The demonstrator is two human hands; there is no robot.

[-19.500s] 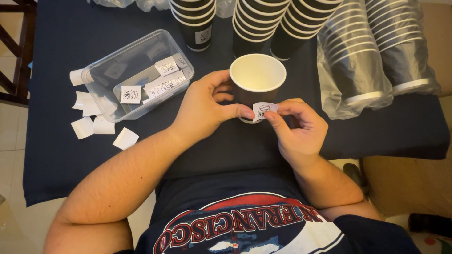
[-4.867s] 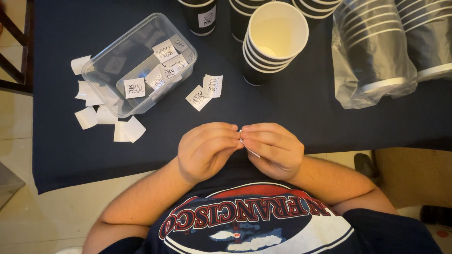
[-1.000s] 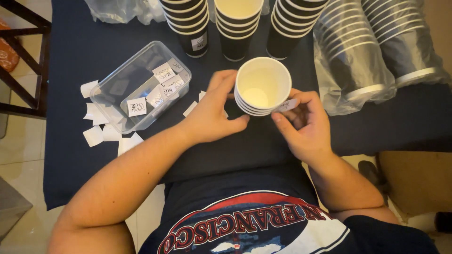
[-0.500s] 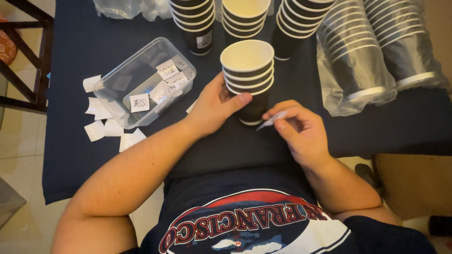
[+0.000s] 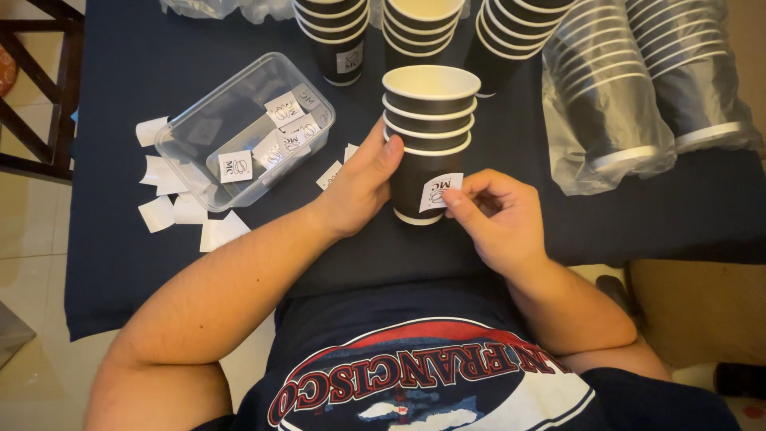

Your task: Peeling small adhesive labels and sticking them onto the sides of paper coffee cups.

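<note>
A short stack of black paper cups (image 5: 429, 128) with white rims stands upright on the dark blue tablecloth (image 5: 120, 239) in front of me. My left hand (image 5: 361, 187) wraps the left side of the bottom cup. My right hand (image 5: 491, 219) presses a small white square sticker (image 5: 440, 191) against the front of that bottom cup with thumb and fingertips.
A clear plastic tub (image 5: 243, 132) with several stickers sits at left, white backing papers (image 5: 171, 203) strewn beside it. Loose stickers (image 5: 331, 172) lie by my left hand. More cup stacks (image 5: 331, 32) stand behind; plastic-wrapped cup sleeves (image 5: 638, 88) lie at right. A wooden chair (image 5: 36, 88) is far left.
The stack was tipped toward me a second ago, its mouth facing up at me; it now stands upright. My right hand has brought the sticker onto the bottom cup's side.
</note>
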